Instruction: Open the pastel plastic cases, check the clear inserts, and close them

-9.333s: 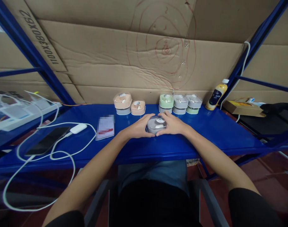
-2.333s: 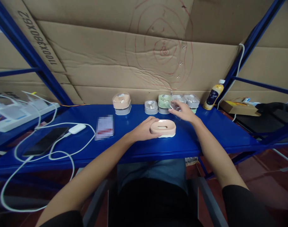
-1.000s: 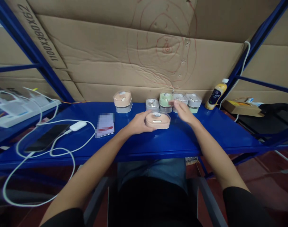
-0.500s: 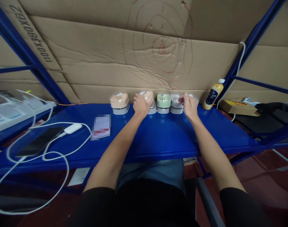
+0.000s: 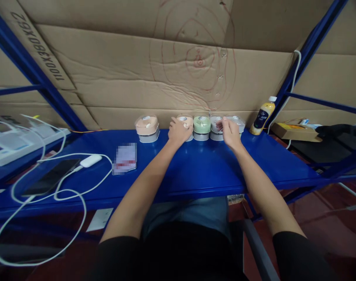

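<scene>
Several lidded tubs stand in a row along the back of the blue table (image 5: 195,171). At the left end, apart from the others, is a peach-lidded tub (image 5: 147,128). My left hand (image 5: 178,132) is spread against a second peach-lidded tub (image 5: 186,120), fingers apart, and partly hides it. A green-lidded tub (image 5: 202,125) stands between my hands. My right hand (image 5: 230,132) is at a grey-lidded tub (image 5: 215,124), its fingers partly spread in front of it. Another grey-lidded tub (image 5: 238,121) is partly behind the right hand.
A yellow drink bottle (image 5: 262,117) stands at the back right. On the left lie a pixelated flat item (image 5: 124,158), a black phone (image 5: 51,176) and looped white cables. An open cardboard box (image 5: 296,132) is beyond the right frame post.
The second peach-lidded tub has shifted right, closer to the green-lidded one, along with my left hand. My right hand has moved slightly left.
</scene>
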The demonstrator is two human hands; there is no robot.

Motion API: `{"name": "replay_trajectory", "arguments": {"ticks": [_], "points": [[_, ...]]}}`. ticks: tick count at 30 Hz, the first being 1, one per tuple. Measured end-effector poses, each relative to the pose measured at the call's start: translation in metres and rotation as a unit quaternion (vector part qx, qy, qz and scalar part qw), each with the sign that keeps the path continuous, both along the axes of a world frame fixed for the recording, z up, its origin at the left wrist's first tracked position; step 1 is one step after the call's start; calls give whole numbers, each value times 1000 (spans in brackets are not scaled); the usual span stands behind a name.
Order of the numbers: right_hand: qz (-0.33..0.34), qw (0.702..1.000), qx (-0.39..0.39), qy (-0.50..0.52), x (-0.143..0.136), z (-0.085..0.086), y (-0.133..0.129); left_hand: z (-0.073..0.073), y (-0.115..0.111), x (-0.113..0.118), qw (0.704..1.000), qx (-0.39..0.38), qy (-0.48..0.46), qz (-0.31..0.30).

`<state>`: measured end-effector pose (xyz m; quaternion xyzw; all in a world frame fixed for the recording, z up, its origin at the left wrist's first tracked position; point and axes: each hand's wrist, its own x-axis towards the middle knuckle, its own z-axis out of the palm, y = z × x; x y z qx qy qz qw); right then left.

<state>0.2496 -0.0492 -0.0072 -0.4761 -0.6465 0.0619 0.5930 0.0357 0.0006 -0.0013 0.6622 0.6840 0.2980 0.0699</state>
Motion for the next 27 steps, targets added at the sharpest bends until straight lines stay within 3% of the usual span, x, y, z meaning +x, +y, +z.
{"name": "replay_trajectory", "arguments": {"ticks": [3,9,13,16,21,25,27], "points": [[1,1000,2,-6,1,0,1,7,-4,-13,1000,-10,2,-8],[0,1000,-5,-20,0,0,-1,27,4,-73,985,112,112,62],[-4,999,-7,-35,-3,1,-3,27,23,-123,982,18,135,131],[-8,999,-15,-42,-4,1,-4,19,33,-144,982,-49,98,154],[3,999,-23,-30,-3,1,-4,14,28,-146,990,-12,71,118],[1,999,-17,-35,-4,1,-4,23,4,-136,990,80,54,101],[7,999,-17,-47,-5,1,-5,27,-12,-132,990,122,44,62]]}}
